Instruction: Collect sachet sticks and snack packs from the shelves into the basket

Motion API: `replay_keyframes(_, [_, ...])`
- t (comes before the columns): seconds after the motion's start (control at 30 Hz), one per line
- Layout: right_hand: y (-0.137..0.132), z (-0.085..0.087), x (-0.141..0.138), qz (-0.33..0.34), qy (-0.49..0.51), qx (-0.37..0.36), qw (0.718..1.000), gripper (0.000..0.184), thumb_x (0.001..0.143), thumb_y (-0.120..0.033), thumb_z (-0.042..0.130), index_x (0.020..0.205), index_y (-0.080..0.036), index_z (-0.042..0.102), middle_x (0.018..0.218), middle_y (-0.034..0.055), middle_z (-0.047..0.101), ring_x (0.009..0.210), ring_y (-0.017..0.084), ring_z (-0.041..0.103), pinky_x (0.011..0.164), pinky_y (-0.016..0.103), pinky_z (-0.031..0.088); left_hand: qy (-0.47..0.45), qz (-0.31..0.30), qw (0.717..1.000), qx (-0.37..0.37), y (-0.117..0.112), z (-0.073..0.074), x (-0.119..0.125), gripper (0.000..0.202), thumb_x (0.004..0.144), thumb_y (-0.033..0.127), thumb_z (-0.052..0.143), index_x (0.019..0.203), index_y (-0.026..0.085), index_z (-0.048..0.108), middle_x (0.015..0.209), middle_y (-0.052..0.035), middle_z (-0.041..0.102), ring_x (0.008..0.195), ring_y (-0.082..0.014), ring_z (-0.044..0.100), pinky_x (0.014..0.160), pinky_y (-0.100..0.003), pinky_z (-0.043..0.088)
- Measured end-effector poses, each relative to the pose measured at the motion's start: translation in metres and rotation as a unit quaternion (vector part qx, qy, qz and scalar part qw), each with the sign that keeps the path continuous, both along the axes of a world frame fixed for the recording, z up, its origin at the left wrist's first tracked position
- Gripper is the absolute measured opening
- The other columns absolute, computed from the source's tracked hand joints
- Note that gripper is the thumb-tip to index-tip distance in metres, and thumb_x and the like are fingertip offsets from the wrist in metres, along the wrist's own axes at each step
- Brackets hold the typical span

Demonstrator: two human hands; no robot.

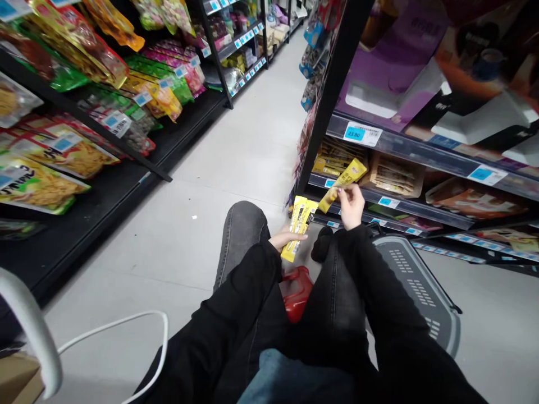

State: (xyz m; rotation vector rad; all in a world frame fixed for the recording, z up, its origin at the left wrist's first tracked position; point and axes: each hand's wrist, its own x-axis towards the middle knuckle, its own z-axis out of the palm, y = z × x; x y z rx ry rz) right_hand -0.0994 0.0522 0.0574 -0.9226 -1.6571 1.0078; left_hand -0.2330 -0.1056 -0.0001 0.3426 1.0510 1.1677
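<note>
My left hand [285, 238] grips a small bundle of yellow stick packets [298, 223], held upright above my knees. Up and to the right, my right hand [351, 206] pinches a single yellow stick packet [345, 178] in front of the low shelf [379, 196] on the right rack, where boxes of similar packets [337, 157] stand. Both sleeves are black. A red object [297, 292] lies between my legs, partly hidden.
A grey shopping basket [421, 289] sits on the floor by my right leg. Shelves with snack bags [63, 151] line the left side. The aisle floor [252, 146] runs ahead. A white curved rail [29, 325] and thin white handle stand at bottom left.
</note>
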Motion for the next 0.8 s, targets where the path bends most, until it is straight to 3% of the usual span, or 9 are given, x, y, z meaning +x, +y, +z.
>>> replay_keyframes(0.07, [-0.034,-0.006,-0.003,0.043,0.117,-0.169,0.978,0.024,0.073,-0.04,0.062,0.078,-0.021,0.049,0.073,-0.0014,0.057,0.062,0.011,0.055,0.058,0.024,0.047,-0.004,0.013,1.0,-0.007,-0.001,0.002,0.001,0.052,0.046,0.021,0.084,0.091,0.01,0.061,0.062,0.001,0.059,0.053,-0.0091,0.052,0.055,-0.023,0.04])
replay_keyframes(0.13, [-0.062,-0.01,-0.004,0.082,0.184,-0.298,0.933,0.026,0.069,-0.038,0.067,0.075,-0.02,0.049,0.07,-0.0029,0.057,0.06,0.009,0.055,0.057,0.022,0.047,-0.002,0.029,0.999,-0.012,-0.002,0.004,0.003,0.052,0.048,0.025,0.084,0.092,0.01,0.061,0.065,0.0,0.061,0.055,-0.0101,0.053,0.057,-0.024,0.04])
replay_keyframes(0.27, [-0.099,-0.019,-0.004,0.081,0.215,-0.422,0.877,0.025,0.065,-0.031,0.068,0.069,-0.019,0.046,0.063,-0.004,0.057,0.055,0.008,0.056,0.055,0.02,0.048,0.001,0.058,0.998,-0.007,-0.004,0.004,0.008,0.052,0.052,0.031,0.082,0.095,0.009,0.062,0.076,-0.0049,0.065,0.067,-0.0152,0.059,0.067,-0.028,0.045])
replay_keyframes(0.37, [-0.112,-0.029,-0.003,0.015,0.188,-0.449,0.873,0.025,0.068,-0.033,0.062,0.071,-0.022,0.039,0.058,-0.0068,0.055,0.045,0.008,0.052,0.043,0.02,0.043,0.027,0.073,0.997,-0.008,-0.004,-0.001,0.012,0.049,0.051,0.032,0.083,0.089,0.008,0.064,0.076,-0.0058,0.065,0.069,-0.0161,0.058,0.068,-0.029,0.043])
replay_keyframes(0.47, [-0.116,-0.037,0.0,-0.046,0.123,-0.424,0.896,0.028,0.071,-0.037,0.059,0.074,-0.023,0.036,0.058,-0.0087,0.056,0.036,0.006,0.046,0.035,0.018,0.034,0.062,0.106,0.992,-0.013,-0.002,-0.007,0.013,0.045,0.048,0.031,0.084,0.082,0.01,0.062,0.071,-0.0019,0.062,0.066,-0.0128,0.055,0.066,-0.026,0.041])
replay_keyframes(0.53, [-0.116,-0.038,0.003,-0.06,0.096,-0.402,0.909,0.03,0.073,-0.044,0.057,0.077,-0.023,0.037,0.059,-0.0086,0.058,0.033,0.005,0.042,0.032,0.017,0.028,0.076,0.124,0.989,-0.012,-0.001,-0.01,0.013,0.045,0.047,0.032,0.084,0.08,0.011,0.061,0.069,-0.0005,0.06,0.065,-0.0119,0.054,0.066,-0.026,0.04])
replay_keyframes(0.63, [-0.116,-0.038,0.003,-0.042,0.115,-0.425,0.897,0.033,0.074,-0.051,0.053,0.082,-0.022,0.043,0.058,-0.0069,0.059,0.032,0.004,0.039,0.032,0.017,0.024,0.085,0.132,0.988,-0.005,-0.002,-0.009,0.013,0.046,0.047,0.034,0.084,0.079,0.011,0.06,0.069,-0.0008,0.06,0.066,-0.0123,0.054,0.066,-0.026,0.04])
replay_keyframes(0.8, [-0.121,-0.043,-0.007,0.004,0.215,-0.435,0.874,0.039,0.055,-0.034,0.073,0.084,-0.016,0.055,0.065,-0.0023,0.064,0.053,0.01,0.056,0.049,0.021,0.043,0.06,0.107,0.992,0.021,-0.006,0.0,0.02,0.053,0.047,0.035,0.085,0.089,0.011,0.063,0.079,-0.0059,0.066,0.076,-0.0186,0.061,0.077,-0.032,0.045])
